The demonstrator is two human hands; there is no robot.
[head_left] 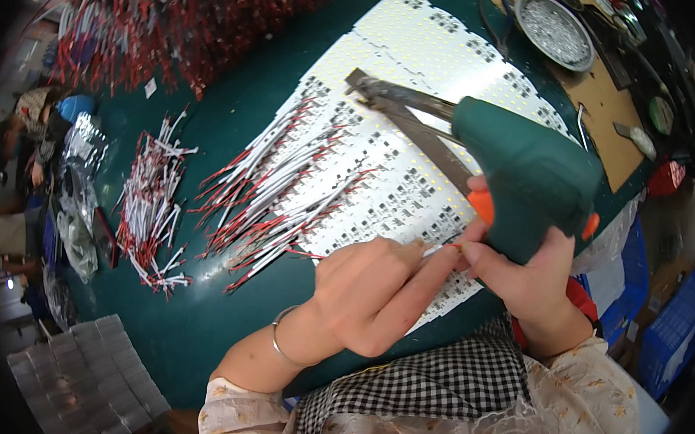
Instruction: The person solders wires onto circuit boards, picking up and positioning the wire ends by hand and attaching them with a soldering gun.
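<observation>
My left hand (375,293) is closed, pinching a thin red-and-white wire (441,248) between its fingertips. My right hand (526,276) is wrapped round the handle of a green soldering gun (529,168) with an orange trigger, while its thumb and fingertip meet at the same wire. The gun's metal tip points to the far left, above white circuit board panels (509,79) dotted with small yellow and black parts. Several rows of red-and-white wires (286,181) lie across the left part of the panels. Their joints are too small to make out.
On the green table (240,309), a wire pile (152,205) lies left and a larger bundle (182,25) at the far edge. A metal bowl (554,32) of small silvery bits, pliers (498,26) and other tools stand far right. Blue crates (675,329) are below right.
</observation>
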